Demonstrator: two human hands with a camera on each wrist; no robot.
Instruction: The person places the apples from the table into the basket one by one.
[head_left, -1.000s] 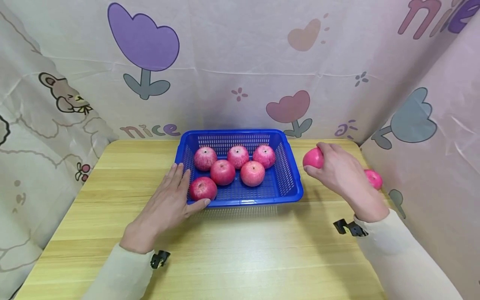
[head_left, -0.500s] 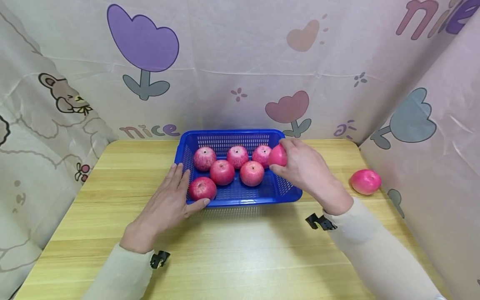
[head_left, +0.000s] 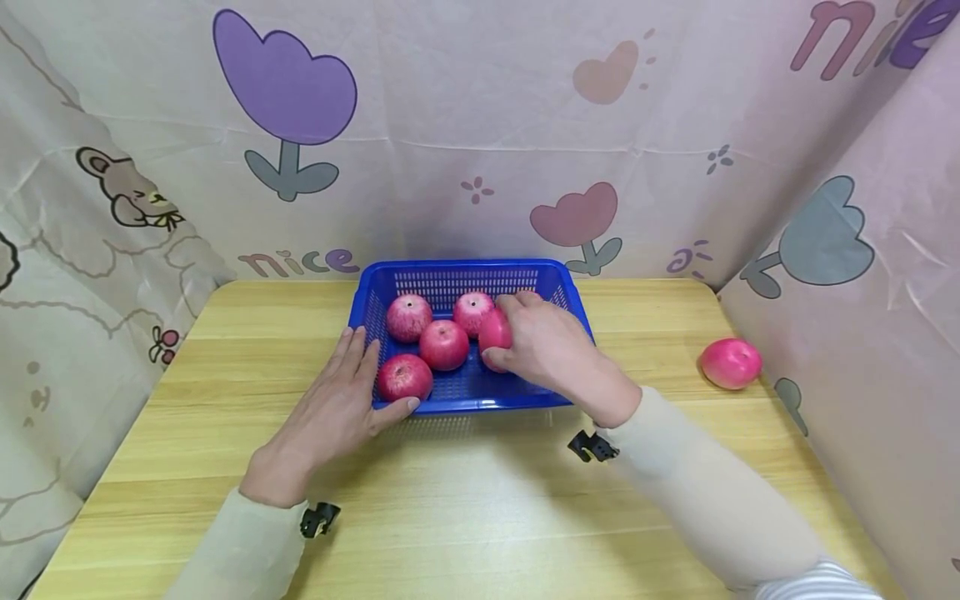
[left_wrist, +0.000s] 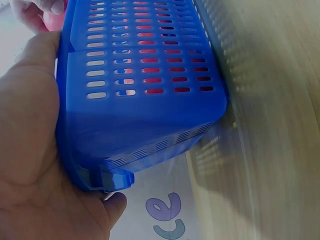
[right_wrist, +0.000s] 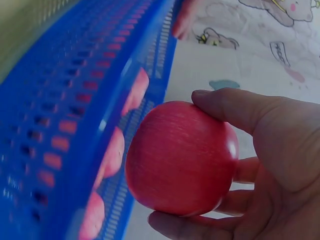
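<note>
In the head view, a blue plastic basket (head_left: 480, 406) with slotted walls stands on the table, several red apples inside it. My right hand (head_left: 551, 346) grips a red apple (head_left: 495, 327) over the right half of the basket, overlapping the apples behind it. The right wrist view shows the thumb on one side of this apple (right_wrist: 182, 157) and the fingers on the other, above the rim. My left hand (head_left: 322, 417) rests on the basket's front left corner, fingers straight along the left rim, thumb on the front rim, close to an apple (head_left: 406, 377).
Another apple (head_left: 731, 363) lies on the wooden table (head_left: 450, 517) at the right, by the side curtain. A printed curtain (head_left: 450, 125) hangs behind the table's back edge and at both sides. Each wrist carries a small black camera mount.
My right hand has carried the gripped apple leftward from the right of the basket to over its inside. The apple at the far right has come into full view. My left hand has stayed put.
</note>
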